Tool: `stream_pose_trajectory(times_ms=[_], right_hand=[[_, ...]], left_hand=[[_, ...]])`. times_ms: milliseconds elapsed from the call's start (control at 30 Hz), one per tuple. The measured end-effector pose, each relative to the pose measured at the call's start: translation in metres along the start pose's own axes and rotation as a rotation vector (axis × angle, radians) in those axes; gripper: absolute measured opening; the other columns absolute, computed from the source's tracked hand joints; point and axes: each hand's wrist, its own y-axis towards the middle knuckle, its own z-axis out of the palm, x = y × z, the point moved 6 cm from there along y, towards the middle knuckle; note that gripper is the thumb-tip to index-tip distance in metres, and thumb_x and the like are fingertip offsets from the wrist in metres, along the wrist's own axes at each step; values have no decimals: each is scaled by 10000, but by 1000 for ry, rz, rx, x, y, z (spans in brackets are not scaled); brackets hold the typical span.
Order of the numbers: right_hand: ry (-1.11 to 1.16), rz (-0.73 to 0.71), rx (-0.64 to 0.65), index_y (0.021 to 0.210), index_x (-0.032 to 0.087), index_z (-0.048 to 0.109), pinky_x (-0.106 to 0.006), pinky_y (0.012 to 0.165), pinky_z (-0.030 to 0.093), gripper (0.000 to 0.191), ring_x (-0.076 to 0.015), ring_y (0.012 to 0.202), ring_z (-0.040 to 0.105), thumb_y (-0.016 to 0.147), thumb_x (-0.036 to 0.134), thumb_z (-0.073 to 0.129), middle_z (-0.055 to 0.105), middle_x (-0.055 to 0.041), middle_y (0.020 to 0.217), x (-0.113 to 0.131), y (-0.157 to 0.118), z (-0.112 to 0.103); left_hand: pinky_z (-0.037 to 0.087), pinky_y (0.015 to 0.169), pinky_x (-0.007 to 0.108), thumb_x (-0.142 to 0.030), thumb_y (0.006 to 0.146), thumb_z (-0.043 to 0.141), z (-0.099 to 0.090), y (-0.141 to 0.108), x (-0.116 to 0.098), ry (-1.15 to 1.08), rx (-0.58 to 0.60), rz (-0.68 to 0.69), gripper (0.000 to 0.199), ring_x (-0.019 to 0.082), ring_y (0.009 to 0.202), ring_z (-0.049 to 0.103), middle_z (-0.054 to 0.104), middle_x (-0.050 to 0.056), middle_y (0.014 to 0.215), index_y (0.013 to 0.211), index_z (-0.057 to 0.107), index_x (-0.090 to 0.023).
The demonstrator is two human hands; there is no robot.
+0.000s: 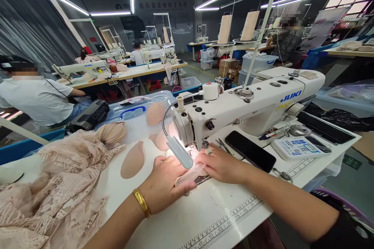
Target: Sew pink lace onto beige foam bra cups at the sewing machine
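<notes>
Under the needle end of a white sewing machine (245,97) lies a small piece of sheer pale-pink fabric (191,174), brightly lit. My left hand (163,181), with a gold bracelet (141,203) at the wrist, rests on its left side, thumb stretched away from the fingers; the lamp head hides some fingertips. My right hand (223,163) pinches the right side of the fabric close to the presser foot, fingers bent together. A grey gooseneck lamp (179,151) hangs just above the fabric. A beige teardrop-shaped pad (133,160) lies left of my left hand.
Pink lace (58,190) is heaped at the left, beside stacked beige pads (112,132). A black phone (249,151), small scissors (222,146) and a white box (295,147) lie on the right. Behind stands a clear bin (137,113); a seated person (37,97) works at far left.
</notes>
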Motion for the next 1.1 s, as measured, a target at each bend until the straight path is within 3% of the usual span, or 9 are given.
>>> stream_pose_trajectory(times_ms=[100,200,300,400,467,700,800,967,1100], right_hand=[[-26,-34,-10,865,211,654,-333,862,430,227,-218,861,492,848,18,536,627,-21,797,-5,-2,-9],[84,-72,69,762,222,649,-335,884,433,263,-201,813,487,815,-1,520,588,12,675,-6,-5,-21],[348,-45,138,917,228,745,-345,922,457,236,-189,832,554,933,119,536,680,4,766,-5,-6,-30],[516,54,78,1045,222,788,-351,911,482,345,-206,921,616,1071,369,477,731,-34,893,-10,-3,-29],[454,79,30,1051,239,798,-365,924,473,376,-213,937,617,1090,408,464,745,-37,915,-13,1,-22],[-51,-14,-5,984,275,786,-366,875,398,207,-231,882,512,1018,220,589,715,-32,828,-12,4,0],[-91,-16,-31,1007,268,768,-363,873,384,193,-229,881,503,1010,203,586,711,-30,860,-12,4,-1],[-120,20,-35,1032,263,748,-369,864,376,161,-240,911,501,1004,226,594,696,-41,880,-12,5,-1],[-124,45,-11,1017,258,738,-388,877,381,171,-253,936,495,1016,231,569,681,-48,867,-12,6,0]], left_hand=[[321,912,414,-401,900,688,5,-3,1,60,32,16,248,271,970,580,680,38,1060,1126,672,-299],[325,918,421,-150,889,575,10,-2,2,122,-14,55,249,256,952,601,693,36,1023,1035,702,-306],[343,935,428,-96,857,525,13,0,1,139,-68,136,292,226,837,613,713,27,917,969,716,-288],[348,968,434,-105,856,511,13,0,0,156,-110,192,320,199,748,607,732,17,868,986,735,-293],[337,993,438,-107,864,516,12,0,1,180,-139,213,320,194,754,617,746,15,891,984,741,-301],[305,1039,427,-120,861,609,12,3,6,243,-134,209,188,194,808,632,727,-7,854,833,705,-279],[303,1045,428,-101,828,645,11,5,14,241,-139,185,201,211,861,655,740,-6,887,856,716,-287],[278,1069,459,-42,780,599,5,5,20,185,-151,213,498,256,1076,668,766,-17,1158,1139,710,-368],[294,1052,453,-21,752,594,1,8,18,191,-129,198,426,256,1054,667,765,-15,1116,1032,715,-318]])
